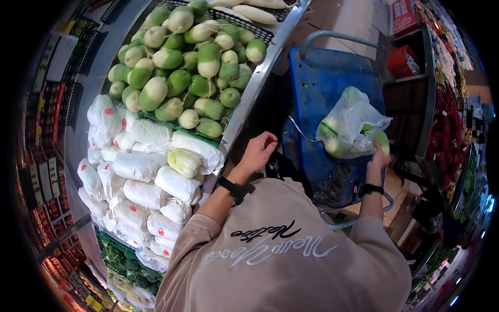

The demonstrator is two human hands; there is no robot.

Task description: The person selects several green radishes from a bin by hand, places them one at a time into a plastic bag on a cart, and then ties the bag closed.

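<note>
My right hand [379, 160] is closed around a green radish [381, 142], at the right edge of a clear plastic bag [356, 113]. More green and white radishes [334, 144] show inside that bag, which lies on a blue platform cart [331, 78]. My left hand [260, 150] hangs between the cart and the produce stand, its fingers curled loosely, with nothing seen in them. Beyond it, to the upper left, a large pile of green radishes [179, 82] fills a crate on the stand.
White-wrapped cabbages [144, 195] are stacked on the stand, one of them bare [184, 162]. A metal rim [257, 82] edges the stand. Long white radishes [255, 14] lie at the top. The cart has a tubular handle [339, 34]. Shelving with a red box [403, 61] stands to the right.
</note>
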